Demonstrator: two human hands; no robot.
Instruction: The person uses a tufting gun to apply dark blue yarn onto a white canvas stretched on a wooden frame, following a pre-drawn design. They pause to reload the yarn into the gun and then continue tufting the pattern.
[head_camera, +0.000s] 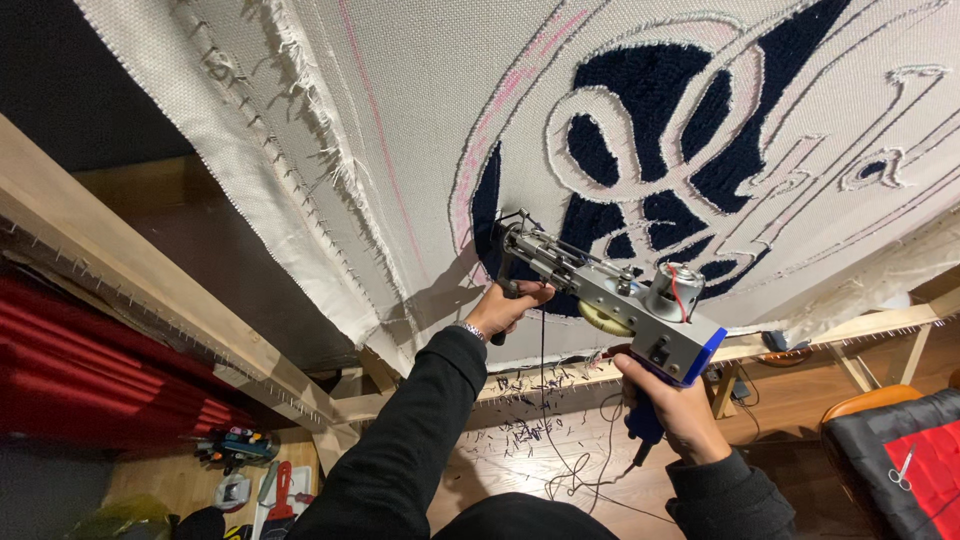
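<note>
A grey metal tufting gun (610, 290) with a blue handle points its needle at a white cloth (400, 110) stretched on a wooden frame (120, 270). My left hand (503, 308) grips the gun's front handle, close to the cloth. My right hand (672, 400) holds the blue rear grip, with a cord hanging below it. The needle tip touches the edge of a dark navy tufted pattern (660, 130) outlined in white and pink lines. Both arms wear black sleeves.
Navy yarn clippings (525, 425) lie scattered on the wooden floor under the frame. Tools and a red-handled item (280, 485) sit at the lower left beside red fabric (90, 370). A chair with a black and red cushion and scissors (905, 465) stands at the lower right.
</note>
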